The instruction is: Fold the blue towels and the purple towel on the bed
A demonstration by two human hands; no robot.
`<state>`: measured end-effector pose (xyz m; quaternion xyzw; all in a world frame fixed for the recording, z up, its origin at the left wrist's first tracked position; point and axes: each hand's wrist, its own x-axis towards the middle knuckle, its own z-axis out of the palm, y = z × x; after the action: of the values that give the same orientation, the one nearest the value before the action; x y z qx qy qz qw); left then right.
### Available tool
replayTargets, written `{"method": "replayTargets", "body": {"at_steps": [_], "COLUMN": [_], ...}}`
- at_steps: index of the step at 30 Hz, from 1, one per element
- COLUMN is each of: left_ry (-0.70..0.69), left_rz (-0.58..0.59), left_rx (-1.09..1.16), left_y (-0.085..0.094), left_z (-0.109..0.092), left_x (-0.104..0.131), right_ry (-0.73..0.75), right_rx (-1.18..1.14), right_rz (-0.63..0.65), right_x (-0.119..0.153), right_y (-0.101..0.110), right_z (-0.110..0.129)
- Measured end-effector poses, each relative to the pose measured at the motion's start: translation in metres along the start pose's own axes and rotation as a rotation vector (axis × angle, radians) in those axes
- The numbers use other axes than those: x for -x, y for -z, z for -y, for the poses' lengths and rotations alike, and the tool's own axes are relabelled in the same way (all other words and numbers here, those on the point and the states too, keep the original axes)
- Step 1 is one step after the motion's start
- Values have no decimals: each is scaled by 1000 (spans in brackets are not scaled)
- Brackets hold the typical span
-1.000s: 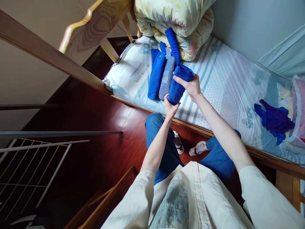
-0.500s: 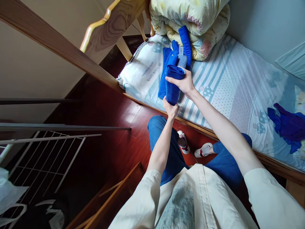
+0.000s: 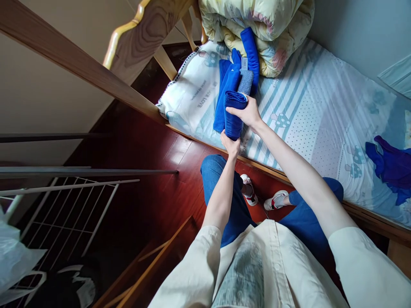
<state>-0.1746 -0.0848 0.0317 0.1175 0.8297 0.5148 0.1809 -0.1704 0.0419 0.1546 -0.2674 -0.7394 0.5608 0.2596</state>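
Note:
A rolled blue towel (image 3: 233, 117) is held between both hands over the near edge of the bed. My left hand (image 3: 231, 144) grips its lower end, the fingers partly hidden beneath it. My right hand (image 3: 248, 113) is closed around the upper end from the right side, thumb across the front. Just beyond lie other rolled or folded blue towels (image 3: 227, 81), one long blue roll (image 3: 251, 51) leaning toward the quilt, and a grey towel (image 3: 245, 81) with a white tag (image 3: 244, 63) above it.
The bed (image 3: 298, 141) has a patterned sheet and a bundled yellow quilt (image 3: 257, 25) at the back. Dark blue cloth (image 3: 390, 167) lies at the right. A wooden headboard (image 3: 144, 38) and a white wire rack (image 3: 67, 218) stand to the left, above a red floor (image 3: 150, 149).
The view has shifted slightly. Both hands keep hold of the rolled towel, which is a little more upright in the picture; the other towels stay in place.

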Motion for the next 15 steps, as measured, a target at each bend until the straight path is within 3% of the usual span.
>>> {"method": "replayTargets", "body": {"at_steps": [7, 15], "left_ry": [-12, -124], "left_rz": [-27, -47], "left_rx": [-12, -176], "left_y": [-1, 6], "left_z": [0, -3], "left_x": [1, 13], "right_ry": [-16, -37], "right_rx": [-33, -33], "right_rz": [40, 46], "right_x": [1, -9], "right_y": [-1, 5], "right_z": [3, -20]}}
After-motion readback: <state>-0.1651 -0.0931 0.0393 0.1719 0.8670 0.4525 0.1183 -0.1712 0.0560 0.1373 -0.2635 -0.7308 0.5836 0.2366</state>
